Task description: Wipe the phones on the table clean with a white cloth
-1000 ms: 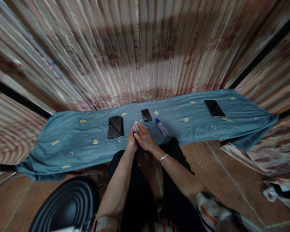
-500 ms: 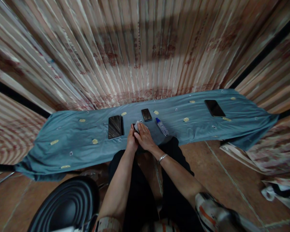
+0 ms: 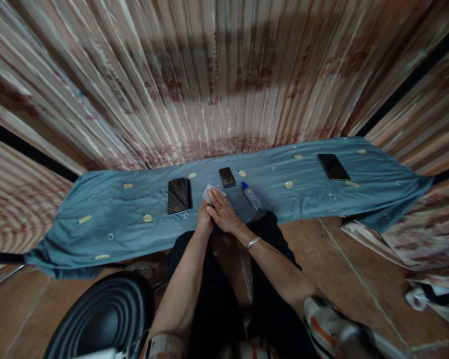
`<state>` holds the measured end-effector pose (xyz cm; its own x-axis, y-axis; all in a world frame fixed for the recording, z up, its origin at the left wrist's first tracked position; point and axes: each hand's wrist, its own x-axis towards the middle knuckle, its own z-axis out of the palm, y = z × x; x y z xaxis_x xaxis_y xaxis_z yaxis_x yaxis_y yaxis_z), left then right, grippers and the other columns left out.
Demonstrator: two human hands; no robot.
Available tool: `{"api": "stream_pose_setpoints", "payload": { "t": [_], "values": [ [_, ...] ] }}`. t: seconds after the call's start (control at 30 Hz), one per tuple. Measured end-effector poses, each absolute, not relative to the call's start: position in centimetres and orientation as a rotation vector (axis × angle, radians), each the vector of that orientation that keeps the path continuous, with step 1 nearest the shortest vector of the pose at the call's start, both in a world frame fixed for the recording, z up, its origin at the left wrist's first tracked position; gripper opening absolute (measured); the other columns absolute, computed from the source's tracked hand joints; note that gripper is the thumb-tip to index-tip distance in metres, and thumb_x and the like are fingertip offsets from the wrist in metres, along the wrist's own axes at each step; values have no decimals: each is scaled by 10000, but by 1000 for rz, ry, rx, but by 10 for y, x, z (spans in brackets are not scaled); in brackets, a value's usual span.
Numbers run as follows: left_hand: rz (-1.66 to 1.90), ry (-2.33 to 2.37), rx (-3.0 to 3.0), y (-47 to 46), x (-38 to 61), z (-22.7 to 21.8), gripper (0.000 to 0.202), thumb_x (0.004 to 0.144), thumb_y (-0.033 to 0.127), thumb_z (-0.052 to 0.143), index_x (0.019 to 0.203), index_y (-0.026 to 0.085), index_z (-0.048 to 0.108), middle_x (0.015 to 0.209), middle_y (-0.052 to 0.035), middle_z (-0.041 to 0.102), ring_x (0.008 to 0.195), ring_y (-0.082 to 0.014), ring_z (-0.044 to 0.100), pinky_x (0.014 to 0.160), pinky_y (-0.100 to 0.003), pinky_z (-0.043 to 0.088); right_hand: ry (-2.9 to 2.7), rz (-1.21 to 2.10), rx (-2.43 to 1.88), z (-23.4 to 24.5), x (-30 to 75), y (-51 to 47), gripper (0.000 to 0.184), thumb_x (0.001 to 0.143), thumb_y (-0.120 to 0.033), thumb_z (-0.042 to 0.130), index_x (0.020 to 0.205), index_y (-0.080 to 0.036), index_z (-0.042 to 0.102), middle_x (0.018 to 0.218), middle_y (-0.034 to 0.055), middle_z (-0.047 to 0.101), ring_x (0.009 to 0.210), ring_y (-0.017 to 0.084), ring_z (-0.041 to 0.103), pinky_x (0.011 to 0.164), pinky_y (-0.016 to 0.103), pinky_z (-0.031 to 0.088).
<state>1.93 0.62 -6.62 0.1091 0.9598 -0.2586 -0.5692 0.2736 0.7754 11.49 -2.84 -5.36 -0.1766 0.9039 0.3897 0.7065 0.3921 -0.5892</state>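
pale cloth: it's at your fingertips, over the near middle of the blue bench cover; looks thin and soft, so i'd guess almost no weight and zero stiffness; could tear if it's tissue, can't tell from here
cloth hold: flat fingers over the middle beat pinching a corner imo, since something this limp probably bunches up or slides; anything underneath it is hidden, so no clue how that part handles
right hand: you've got the cloth trapped under your fingers, which lie fairly straight and close together, pointing away from you and a bit left; thumb reaches across toward the other hand
left hand: tucked beside and partly under the right one, touching it; most of your fingers are covered, so i can't tell how closed they are or what they grip
forearms: both come up from your side of the bench and angle inward to meet; silver bracelet on your right wrist
blue-capped bottle: lying just right of your hands
dark slabs: small one just beyond your fingers; bigger one to the left; phone-like one well off to the right
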Motion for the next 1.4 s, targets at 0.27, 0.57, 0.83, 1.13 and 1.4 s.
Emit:
{"api": "stream_pose_setpoints", "payload": {
  "t": [0.27, 0.57, 0.83, 1.13, 1.4],
  "values": [
    [1249, 1021, 511, 12, 22, -70, 331, 913, 212, 547, 1208, 207, 698, 1279, -81, 707, 1424, -259, 477, 1200, -353, 345, -2034, 369, -1331, -56, 111, -41, 659, 1049, -454, 320, 1572, -54, 306, 1656, 178, 289, 1565, 252, 201, 1282, 460, 203],
    [1234, 966, 511, 14, 24, -72, 224, 896, 242, 595, 1061, 224, 745, 1261, -72, 714, 1437, -277, 460, 1201, -336, 338, -2023, 357, -1365, -57, 116, -44, 633, 1047, -454, 349, 1593, -139, 285, 1657, 141, 304, 1553, 239, 244, 1258, 484, 253],
    [1249, 900, 503, 5, 26, -54, 310, 956, 228, 476, 1174, 164, 686, 1380, -90, 654, 1396, -199, 512, 1193, -323, 354, -1906, 388, -1491, -55, 114, -28, 644, 1044, -440, 342, 1577, -80, 307, 1658, 160, 291, 1560, 233, 225, 1274, 446, 218],
    [1251, 895, 444, 3, 25, -52, 347, 958, 263, 493, 1252, 202, 666, 1450, -67, 609, 1423, -190, 480, 1207, -327, 340, -1856, 384, -1593, -62, 116, -36, 682, 1036, -470, 359, 1577, -59, 295, 1643, 200, 305, 1555, 270, 237, 1263, 486, 240],
    [1303, 905, 500, 1, 28, -48, 286, 919, 236, 560, 1156, 196, 716, 1391, -60, 652, 1404, -197, 502, 1189, -309, 351, -1952, 366, -1420, -55, 120, -37, 623, 1039, -407, 366, 1603, -161, 263, 1662, 123, 299, 1558, 227, 232, 1264, 477, 250]
  ]
}}
